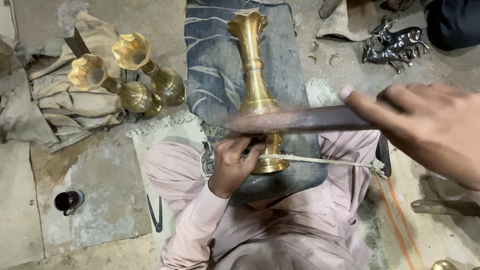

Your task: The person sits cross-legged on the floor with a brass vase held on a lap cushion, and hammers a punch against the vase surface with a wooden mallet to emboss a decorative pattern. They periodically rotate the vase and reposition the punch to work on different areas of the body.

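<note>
My left hand pinches a small tool, mostly hidden, against the lower body of the brass vase. The vase lies on a dark padded block over my lap, long axis running away from me, flared mouth far, foot near, a cord binding it across the foot. My right hand has its grip closed around a dark hammer-like bar (blurred), crossing the vase sideways just above my left. Two more brass vases lie left on cloth; no packages or labels show.
</note>
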The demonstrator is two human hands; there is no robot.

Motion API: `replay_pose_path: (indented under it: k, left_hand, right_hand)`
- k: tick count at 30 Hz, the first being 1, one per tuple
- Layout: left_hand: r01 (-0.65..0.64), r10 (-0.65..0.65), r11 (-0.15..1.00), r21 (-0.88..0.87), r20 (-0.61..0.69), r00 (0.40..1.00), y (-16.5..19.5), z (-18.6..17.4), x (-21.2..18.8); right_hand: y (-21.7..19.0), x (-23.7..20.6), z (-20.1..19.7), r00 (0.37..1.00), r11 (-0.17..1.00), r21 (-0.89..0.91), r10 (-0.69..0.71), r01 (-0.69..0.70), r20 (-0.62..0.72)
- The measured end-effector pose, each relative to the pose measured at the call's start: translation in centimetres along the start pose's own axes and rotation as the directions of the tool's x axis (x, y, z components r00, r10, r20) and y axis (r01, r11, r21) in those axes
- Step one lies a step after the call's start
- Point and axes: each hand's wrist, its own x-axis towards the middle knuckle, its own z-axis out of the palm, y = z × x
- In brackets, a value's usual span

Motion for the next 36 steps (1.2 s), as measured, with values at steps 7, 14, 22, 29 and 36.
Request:
replay_pose_path:
  k: [7,14,22,29,36]
  left_hand:
    - [0.058,-0.054,0.996,-0.062,0.062,0.997,-0.2,-0.7,0.4]
    - [-0.028,0.054,0.994,-0.109,0.246,0.968,-0.5,-1.9,2.0]
    - [-0.19,0.295,0.952,-0.24,0.549,0.782,-1.3,-1.8,5.8]
    - [-0.104,0.298,0.951,-0.292,0.771,0.562,-1.0,-1.0,8.0]
    - [-0.188,0.373,0.926,-0.327,0.718,0.588,-0.1,-1.9,9.2]
  right_hand:
    - [-1.1,-0.1,1.6,0.992,0.975,0.212,0.09,-0.07,-0.09]
    - [-2.3,-2.8,6.9,0.938,0.885,0.452,0.243,-0.109,-0.249]
    - [-9.0,-7.3,13.2,0.75,0.666,0.729,0.562,-0.161,-0.348]
    - [-15.0,-9.8,16.3,0.635,0.564,0.75,0.729,-0.345,-0.256]
    - [-13.8,-12.3,16.5,0.57,0.541,0.726,0.782,-0.423,-0.251]
